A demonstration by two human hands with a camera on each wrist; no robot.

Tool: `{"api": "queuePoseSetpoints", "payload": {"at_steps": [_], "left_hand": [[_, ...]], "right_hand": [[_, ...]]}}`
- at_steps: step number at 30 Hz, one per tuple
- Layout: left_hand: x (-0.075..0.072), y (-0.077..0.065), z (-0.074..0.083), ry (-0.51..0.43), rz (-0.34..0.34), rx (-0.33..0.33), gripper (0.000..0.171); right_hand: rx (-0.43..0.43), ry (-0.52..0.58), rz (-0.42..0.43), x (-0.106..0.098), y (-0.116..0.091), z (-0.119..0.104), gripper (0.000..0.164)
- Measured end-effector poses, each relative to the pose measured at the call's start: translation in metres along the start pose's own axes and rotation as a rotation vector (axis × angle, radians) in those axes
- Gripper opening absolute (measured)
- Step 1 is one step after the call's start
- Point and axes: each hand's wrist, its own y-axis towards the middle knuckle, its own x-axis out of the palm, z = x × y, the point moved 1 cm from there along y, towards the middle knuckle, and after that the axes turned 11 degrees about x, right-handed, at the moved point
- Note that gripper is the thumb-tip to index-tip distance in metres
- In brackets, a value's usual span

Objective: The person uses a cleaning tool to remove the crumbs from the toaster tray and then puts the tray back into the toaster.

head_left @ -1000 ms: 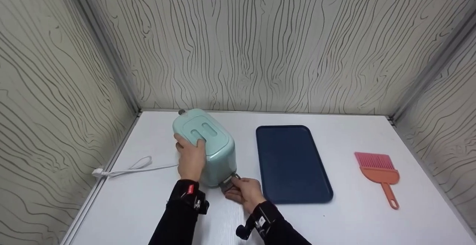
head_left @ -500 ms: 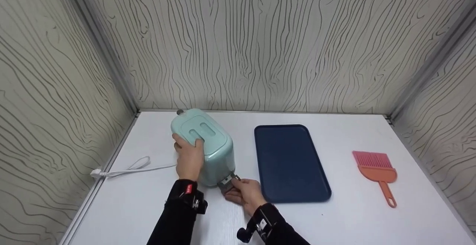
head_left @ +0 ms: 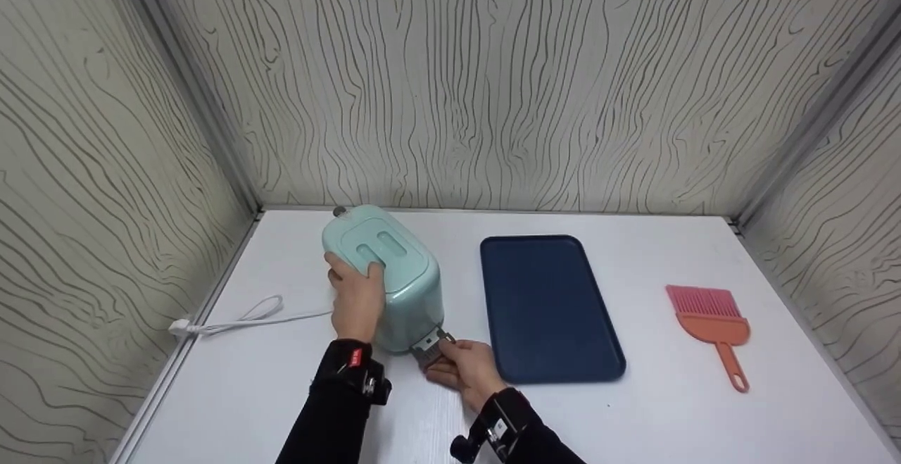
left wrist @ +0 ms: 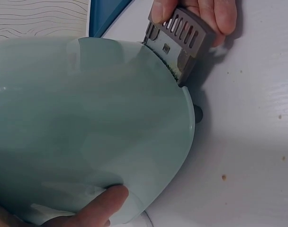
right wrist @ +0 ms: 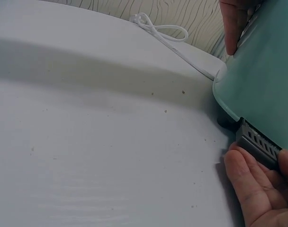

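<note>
A mint-green toaster with two slots on top stands at the left of the white table. My left hand grips its upper left side, thumb by a slot and fingers over the side edge. Low at the near end, a grey crumb tray sticks partly out of the body. My right hand pinches that tray's slotted handle, thumb above and fingers beneath. In the left wrist view, a strip of metal with crumbs shows behind the crumb tray's handle; its inner part is hidden inside the toaster.
A dark blue tray lies right of the toaster. Farther right is an orange dustpan with a pink brush. The white power cord runs left to its plug. Several crumbs are scattered on the table.
The crumb tray has slid slightly farther out of the toaster in my right hand, baring more metal. My left hand keeps its grip on the toaster. The head view has shifted slightly.
</note>
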Motion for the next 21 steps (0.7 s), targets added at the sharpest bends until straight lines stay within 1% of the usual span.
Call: {"api": "queuePoseSetpoints", "payload": {"at_steps": [12, 21], "left_hand": [[-0.0016, -0.0007, -0.0018, -0.012, 0.003, -0.006, 0.092], [0.001, -0.001, -0.0015, -0.009, 0.005, 0.023, 0.092]], "right_hand": [[-0.006, -0.005, -0.002, -0.0041, -0.0049, 0.0036, 0.028], [-0.004, -0.004, -0.002, -0.0081, -0.0096, 0.0043, 0.03]]}}
